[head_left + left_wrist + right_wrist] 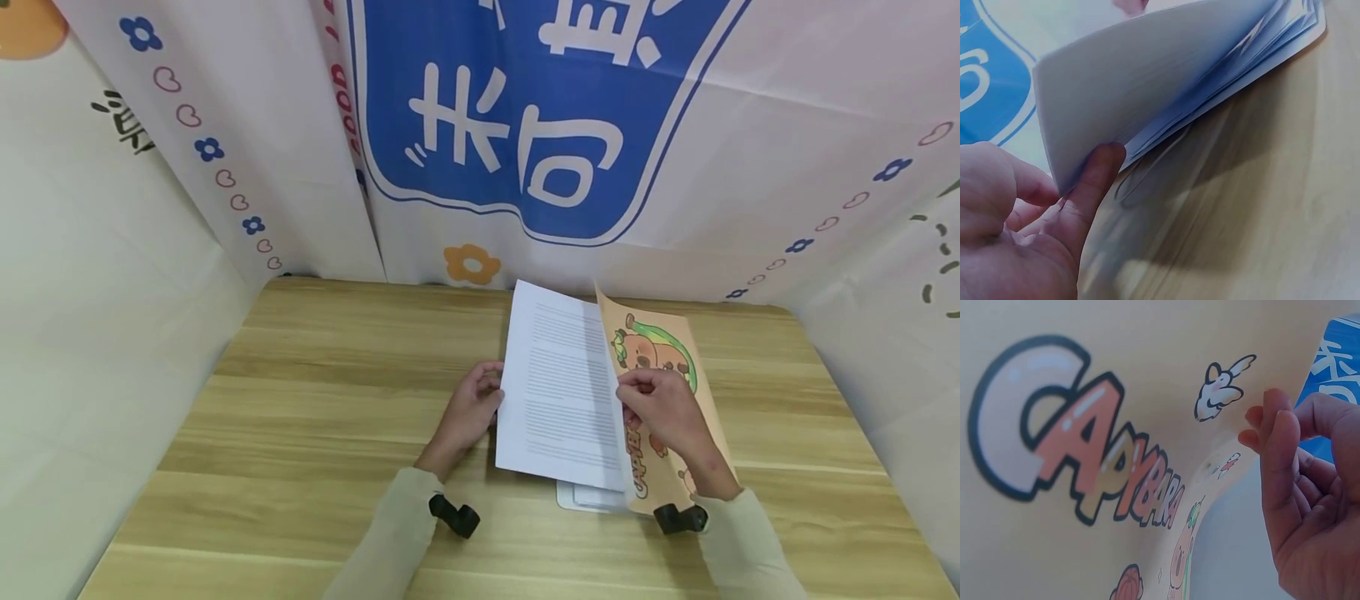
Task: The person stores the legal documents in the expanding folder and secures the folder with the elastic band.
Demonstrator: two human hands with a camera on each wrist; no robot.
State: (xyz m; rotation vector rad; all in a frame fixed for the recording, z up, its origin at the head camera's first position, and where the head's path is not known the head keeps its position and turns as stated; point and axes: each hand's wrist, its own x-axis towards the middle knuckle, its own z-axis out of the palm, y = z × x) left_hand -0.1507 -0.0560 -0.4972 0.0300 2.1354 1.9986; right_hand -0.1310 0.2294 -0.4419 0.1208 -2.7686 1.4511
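A stack of printed white sheets (558, 383) stands lifted and tilted above a folder with a rounded white back board (567, 495). My left hand (480, 396) pinches the left edge of the sheets; in the left wrist view the fingers (1094, 178) lie on both sides of their corner. The folder's light orange cover (697, 400), printed with a capybara and the word CAPYBARA, is raised on the right. My right hand (663, 408) pinches its left edge between thumb and fingers. More papers (1272, 37) lie in the folder beneath the lifted sheets.
The wood-grain table (322, 433) extends around the folder on both sides. Behind it hangs a white cloth (750, 167) with a blue printed sign (465, 183). Black wrist cameras (456, 517) are strapped over both sleeves.
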